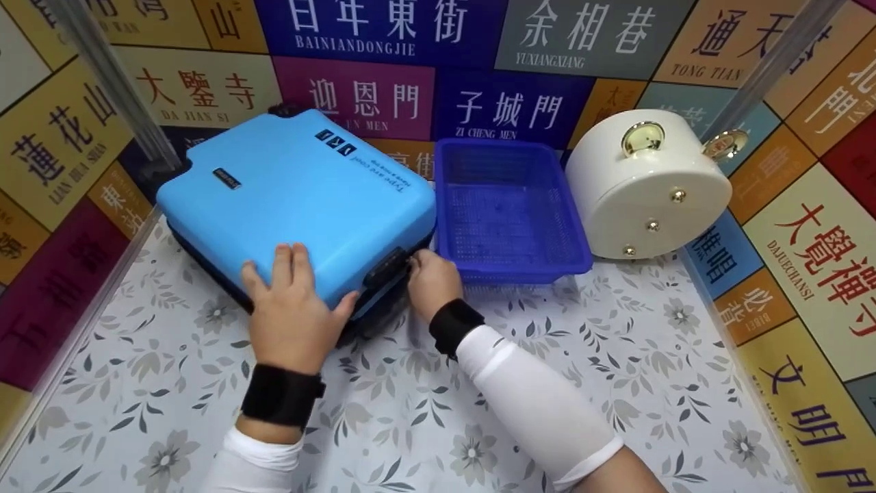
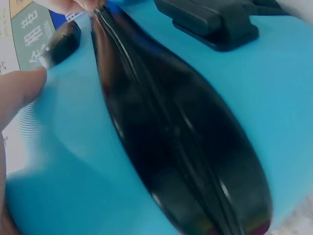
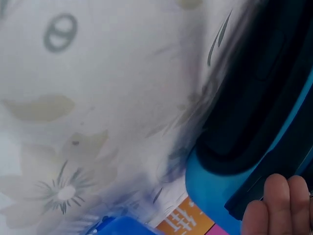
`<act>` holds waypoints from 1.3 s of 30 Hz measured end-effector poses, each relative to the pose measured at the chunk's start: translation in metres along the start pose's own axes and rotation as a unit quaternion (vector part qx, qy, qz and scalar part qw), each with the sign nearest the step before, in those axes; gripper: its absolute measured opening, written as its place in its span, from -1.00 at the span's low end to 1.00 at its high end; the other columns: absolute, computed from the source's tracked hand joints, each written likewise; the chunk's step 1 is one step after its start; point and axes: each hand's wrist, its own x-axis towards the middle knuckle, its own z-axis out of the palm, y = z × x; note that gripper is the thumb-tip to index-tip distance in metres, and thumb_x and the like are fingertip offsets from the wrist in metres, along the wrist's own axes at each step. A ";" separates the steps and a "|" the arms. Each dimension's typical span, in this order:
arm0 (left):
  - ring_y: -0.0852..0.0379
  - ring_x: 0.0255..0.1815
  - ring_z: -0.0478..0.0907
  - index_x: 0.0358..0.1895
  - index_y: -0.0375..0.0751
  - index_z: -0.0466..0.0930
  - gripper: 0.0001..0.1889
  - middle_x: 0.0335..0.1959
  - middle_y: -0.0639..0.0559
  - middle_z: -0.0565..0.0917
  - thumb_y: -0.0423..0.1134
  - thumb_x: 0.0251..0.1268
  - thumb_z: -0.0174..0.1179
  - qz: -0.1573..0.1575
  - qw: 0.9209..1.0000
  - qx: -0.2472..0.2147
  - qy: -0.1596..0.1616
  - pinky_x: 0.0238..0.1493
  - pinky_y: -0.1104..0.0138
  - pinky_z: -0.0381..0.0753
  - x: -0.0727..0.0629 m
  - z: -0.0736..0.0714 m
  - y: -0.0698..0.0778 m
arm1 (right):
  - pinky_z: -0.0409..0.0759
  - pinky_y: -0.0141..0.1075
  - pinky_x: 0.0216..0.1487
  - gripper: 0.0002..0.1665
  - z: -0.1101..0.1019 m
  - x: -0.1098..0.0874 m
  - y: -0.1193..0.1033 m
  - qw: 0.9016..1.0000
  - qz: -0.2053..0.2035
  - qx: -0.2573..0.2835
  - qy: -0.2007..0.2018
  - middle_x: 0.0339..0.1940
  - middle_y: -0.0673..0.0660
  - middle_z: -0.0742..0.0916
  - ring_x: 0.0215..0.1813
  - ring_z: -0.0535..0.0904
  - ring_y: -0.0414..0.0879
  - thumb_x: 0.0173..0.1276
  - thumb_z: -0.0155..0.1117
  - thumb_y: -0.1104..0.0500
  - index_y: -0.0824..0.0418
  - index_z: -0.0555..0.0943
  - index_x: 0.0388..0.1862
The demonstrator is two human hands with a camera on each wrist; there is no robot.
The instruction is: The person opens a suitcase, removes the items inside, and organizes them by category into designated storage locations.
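A small light-blue hard-shell suitcase (image 1: 294, 192) lies flat at the left, a dark zipper band running round its side. My left hand (image 1: 291, 318) rests on the near corner of its lid, fingers fairly straight and thumb spread toward the front edge. At the right end of that front side, my right hand (image 1: 436, 286) has curled fingers at the zipper (image 2: 132, 68) and pinches its pull, which the fingers mostly hide. A black latch (image 1: 387, 267) sits beside these fingers. In the right wrist view, fingertips (image 3: 277, 198) lie against the dark band.
Right of the suitcase stands a blue plastic basket (image 1: 582, 260), close to the right hand. Beyond it is a cream round case (image 1: 643, 185) with gold fittings. Printed panels (image 1: 356, 89) wall the back and sides of the flower-patterned table (image 1: 547, 356).
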 end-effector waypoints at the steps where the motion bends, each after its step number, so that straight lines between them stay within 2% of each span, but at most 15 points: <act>1: -0.72 0.50 0.20 0.61 -0.39 0.26 0.11 0.58 -0.43 0.35 0.35 0.23 0.43 0.005 1.000 0.008 -0.006 0.44 -0.39 0.42 -0.001 -0.002 0.001 | 0.77 -0.02 -0.06 -0.75 0.000 0.001 0.000 1.000 0.004 -0.001 0.003 -0.15 0.21 0.88 -0.15 0.82 0.11 0.65 0.15 0.19 0.24 0.76 -0.05; 3: -0.70 0.49 0.21 0.62 -0.35 0.25 0.09 0.60 -0.39 0.34 0.35 0.24 0.42 0.015 1.000 0.012 -0.025 0.29 -0.38 0.57 0.000 -0.009 0.000 | 0.78 -0.04 -0.03 -0.74 -0.001 0.002 0.000 1.000 0.011 -0.004 0.006 -0.10 0.20 0.88 -0.12 0.83 0.10 0.66 0.16 0.17 0.22 0.77 0.00; 6: -0.63 0.50 0.24 0.60 -0.26 0.34 0.05 0.58 -0.32 0.40 0.28 0.16 0.52 0.043 0.998 -0.019 -0.037 0.13 -0.41 0.64 0.005 -0.020 -0.014 | 0.77 -0.07 -0.07 -0.72 -0.003 0.001 0.000 1.000 0.020 0.005 -0.002 -0.09 0.21 0.88 -0.16 0.82 0.07 0.66 0.18 0.16 0.24 0.78 0.06; 8: -0.58 0.55 0.21 0.58 -0.18 0.41 0.04 0.57 -0.27 0.44 0.25 0.07 0.58 0.072 0.995 -0.053 -0.033 0.31 -0.48 0.46 0.011 -0.020 -0.028 | 0.76 -0.09 -0.11 -0.71 -0.003 0.000 0.000 1.000 0.019 0.010 -0.006 -0.11 0.21 0.88 -0.20 0.80 0.05 0.66 0.17 0.16 0.25 0.78 0.06; 11: -0.48 0.60 0.24 0.51 -0.14 0.52 -0.02 0.52 -0.22 0.53 0.26 0.03 0.59 0.123 0.987 -0.100 0.011 0.52 -0.54 0.07 0.019 -0.006 -0.043 | 0.73 -0.10 -0.17 -0.72 -0.004 -0.002 0.000 1.000 0.017 0.019 -0.012 -0.16 0.21 0.87 -0.27 0.75 0.03 0.65 0.18 0.18 0.27 0.79 0.02; 14: -0.40 0.57 0.34 0.42 -0.14 0.62 -0.11 0.43 -0.19 0.63 0.28 0.05 0.53 0.151 0.977 -0.129 0.072 0.56 -0.53 -0.03 0.024 0.013 -0.047 | 0.73 -0.08 -0.10 -0.73 -0.004 -0.005 -0.001 1.000 0.006 0.016 -0.012 -0.16 0.19 0.88 -0.20 0.76 0.04 0.63 0.21 0.18 0.26 0.82 -0.03; 17: -0.37 0.50 0.44 0.34 -0.15 0.69 -0.20 0.35 -0.19 0.70 0.22 0.05 0.52 0.143 0.972 -0.147 0.110 0.57 -0.48 0.03 0.024 0.022 -0.043 | 0.75 -0.03 0.02 -0.74 -0.001 -0.010 -0.002 1.000 -0.008 0.021 -0.008 -0.10 0.21 0.88 -0.09 0.80 0.09 0.60 0.24 0.20 0.27 0.83 -0.10; 20: -0.36 0.48 0.47 0.31 -0.17 0.70 -0.25 0.32 -0.21 0.71 0.17 0.06 0.51 0.128 0.973 -0.151 0.121 0.56 -0.46 0.07 0.022 0.024 -0.038 | 0.73 -0.02 0.23 -0.75 0.002 -0.015 -0.003 0.999 -0.012 0.035 -0.007 0.08 0.24 0.85 0.14 0.80 0.15 0.59 0.25 0.21 0.28 0.84 -0.10; 23: -0.36 0.45 0.49 0.30 -0.19 0.71 -0.26 0.30 -0.22 0.72 0.16 0.07 0.51 0.116 0.973 -0.149 0.132 0.55 -0.44 0.12 0.020 0.027 -0.031 | 0.67 -0.01 0.36 -0.77 0.004 -0.014 -0.004 0.999 -0.016 0.049 0.006 0.20 0.27 0.81 0.29 0.74 0.18 0.56 0.27 0.25 0.29 0.84 -0.09; 26: -0.35 0.44 0.49 0.32 -0.21 0.68 -0.25 0.31 -0.24 0.71 0.17 0.09 0.50 0.103 0.976 -0.136 0.132 0.55 -0.41 0.16 0.018 0.030 -0.020 | 0.73 0.00 0.22 -0.78 0.005 -0.008 -0.002 0.998 -0.016 0.060 0.020 0.04 0.29 0.85 0.13 0.80 0.18 0.55 0.26 0.29 0.34 0.83 -0.14; 30: -0.36 0.50 0.44 0.41 -0.23 0.59 -0.16 0.41 -0.27 0.62 0.20 0.12 0.50 0.096 0.983 -0.117 0.099 0.57 -0.37 0.19 0.013 0.032 -0.006 | 0.75 0.00 0.08 -0.77 0.006 -0.001 0.003 0.997 -0.007 0.066 0.035 -0.11 0.30 0.87 -0.03 0.80 0.17 0.56 0.24 0.30 0.39 0.80 -0.15; 32: -0.37 0.54 0.38 0.47 -0.23 0.52 -0.10 0.47 -0.28 0.56 0.20 0.12 0.52 0.111 0.985 -0.111 0.066 0.57 -0.37 0.18 0.011 0.028 -0.007 | 0.75 -0.02 0.13 -0.76 0.006 -0.001 0.004 0.997 0.005 0.066 0.033 -0.05 0.29 0.87 0.01 0.81 0.17 0.57 0.24 0.28 0.38 0.80 -0.07; 36: -0.33 0.65 0.23 0.59 -0.11 0.40 0.05 0.61 -0.21 0.40 0.16 0.00 0.65 0.162 0.981 -0.101 -0.022 0.62 -0.34 0.10 0.015 0.010 -0.030 | 0.74 -0.02 0.20 -0.74 0.004 -0.004 0.003 0.998 0.029 0.058 0.016 0.02 0.28 0.86 0.09 0.81 0.18 0.59 0.24 0.24 0.35 0.80 0.02; 39: -0.31 0.72 0.09 0.65 0.01 0.33 0.19 0.69 -0.15 0.29 0.14 -0.16 0.75 0.184 0.975 -0.097 -0.074 0.67 -0.31 -0.02 0.021 -0.002 -0.050 | 0.72 -0.02 0.23 -0.72 0.002 -0.005 -0.001 0.998 0.041 0.055 0.008 0.06 0.27 0.86 0.13 0.80 0.17 0.59 0.25 0.20 0.33 0.80 0.05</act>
